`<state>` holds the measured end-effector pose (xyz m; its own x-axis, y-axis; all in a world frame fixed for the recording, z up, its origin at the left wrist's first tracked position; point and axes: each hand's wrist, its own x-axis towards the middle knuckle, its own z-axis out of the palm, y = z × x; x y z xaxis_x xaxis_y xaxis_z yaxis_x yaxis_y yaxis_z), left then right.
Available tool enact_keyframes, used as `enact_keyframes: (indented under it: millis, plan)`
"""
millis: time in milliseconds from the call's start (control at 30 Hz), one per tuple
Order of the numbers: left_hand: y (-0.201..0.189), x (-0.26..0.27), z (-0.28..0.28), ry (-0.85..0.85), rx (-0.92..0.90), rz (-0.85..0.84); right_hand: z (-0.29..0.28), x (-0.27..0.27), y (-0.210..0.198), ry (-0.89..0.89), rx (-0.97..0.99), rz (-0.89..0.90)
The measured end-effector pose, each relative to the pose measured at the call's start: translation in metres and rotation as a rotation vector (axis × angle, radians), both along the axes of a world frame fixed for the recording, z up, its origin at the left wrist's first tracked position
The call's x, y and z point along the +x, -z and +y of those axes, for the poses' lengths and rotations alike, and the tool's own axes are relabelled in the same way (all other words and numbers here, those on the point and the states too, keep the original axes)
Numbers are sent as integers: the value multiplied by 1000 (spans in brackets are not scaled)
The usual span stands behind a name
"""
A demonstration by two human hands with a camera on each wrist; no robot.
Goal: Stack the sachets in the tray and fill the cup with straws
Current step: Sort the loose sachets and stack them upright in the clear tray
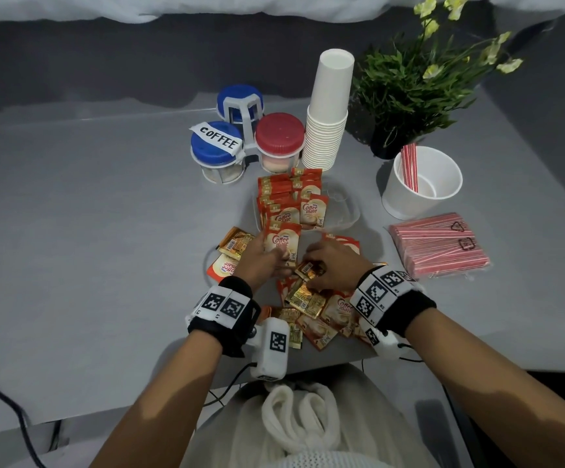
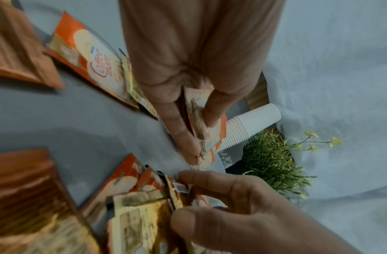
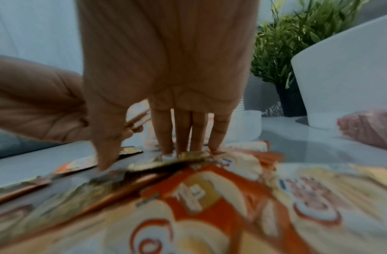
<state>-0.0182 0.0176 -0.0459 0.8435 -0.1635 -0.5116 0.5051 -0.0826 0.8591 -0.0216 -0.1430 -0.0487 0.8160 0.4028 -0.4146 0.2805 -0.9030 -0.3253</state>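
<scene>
My left hand [image 1: 279, 256] holds a small bunch of orange-and-cream Coffee mate sachets [image 1: 281, 239] upright between thumb and fingers [image 2: 210, 120], just in front of the clear plastic tray [image 1: 348, 211]. More of these sachets [image 1: 287, 201] stand stacked in the tray's left half. My right hand [image 1: 311, 266] reaches into the loose pile [image 1: 314, 315] and pinches a gold sachet [image 3: 188, 155] between fingertips and thumb. A white cup [image 1: 406, 201] at the right holds a few red-striped straws [image 1: 409, 167]. A wrapped pack of straws [image 1: 439, 244] lies in front of it.
Lidded jars in a carrier [image 1: 216, 157], one labelled coffee, stand behind the tray. A tall stack of paper cups [image 1: 328, 113] and a potted plant [image 1: 409, 92] are at the back right. Two sachets [image 1: 233, 251] lie left of my left hand. The table's front edge is near my wrists.
</scene>
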Motion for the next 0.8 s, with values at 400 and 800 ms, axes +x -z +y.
enact_keyframes:
  millis: [400,800]
  plan:
    - [0,0,1,-67,-6,-2,10,-18,12,-25,-93,-122]
    - [-3,2,-3,-52,-16,-21,-5,-5,-19,778,696,-126]
